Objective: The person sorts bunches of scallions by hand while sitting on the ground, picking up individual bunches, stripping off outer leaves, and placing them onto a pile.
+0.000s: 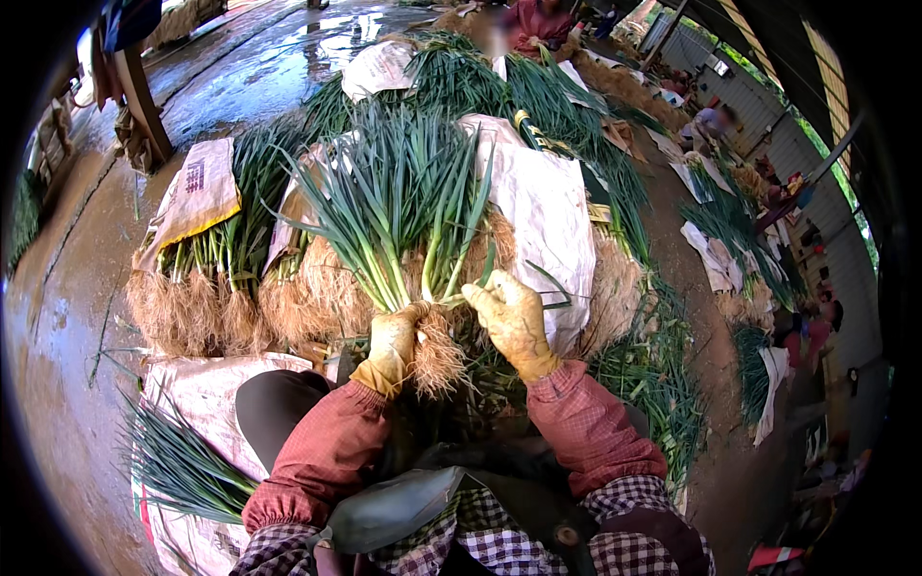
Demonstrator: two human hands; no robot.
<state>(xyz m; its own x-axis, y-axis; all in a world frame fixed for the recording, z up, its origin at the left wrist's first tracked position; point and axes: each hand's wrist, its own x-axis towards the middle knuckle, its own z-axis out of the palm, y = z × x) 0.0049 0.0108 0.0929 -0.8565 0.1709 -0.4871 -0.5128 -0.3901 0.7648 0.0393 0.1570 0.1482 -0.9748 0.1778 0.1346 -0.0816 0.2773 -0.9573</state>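
My left hand (394, 344), in a soiled yellow glove, is closed around the lower stems of a bunch of green onions (389, 237) before me. The green leaves fan upward and away, and pale stringy roots (436, 356) hang beside the glove. Just right of the stems is my right hand (510, 317), gloved alike, its thumb and fingertips pinched on a thin leaf (457, 299) that runs out from the bunch. Whether that leaf is still attached to a stem, I cannot tell.
Rooted onion bundles (191, 302) lie in rows ahead, partly under woven sacks (547, 216). Loose leaves (655, 367) litter the ground at right. More onions (187, 461) rest on a sack at lower left. A wooden post (141, 101) stands upper left. Other people sit farther off, one person (540, 25) beyond the piles.
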